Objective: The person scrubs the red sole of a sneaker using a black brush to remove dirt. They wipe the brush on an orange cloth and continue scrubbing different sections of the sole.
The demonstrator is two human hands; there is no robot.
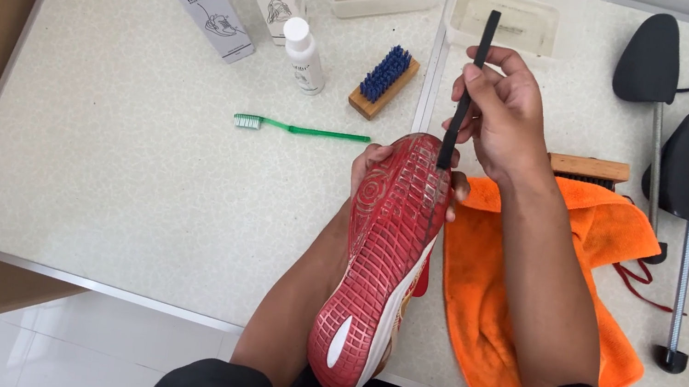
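Both hands work one shoe: left hand (373,163) grips the toe of a red rubber-soled sneaker (379,265), sole up, above the counter (105,172) edge; right hand (507,113) clasps a thin black stick (468,88) touching the sole. An orange cloth (483,310) lies just beside.

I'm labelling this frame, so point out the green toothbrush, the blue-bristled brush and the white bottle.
green toothbrush (304,130), head view, on the middle of its handle.
blue-bristled brush (385,73), head view, on the blue bristles.
white bottle (304,58), head view, on its body below the cap.
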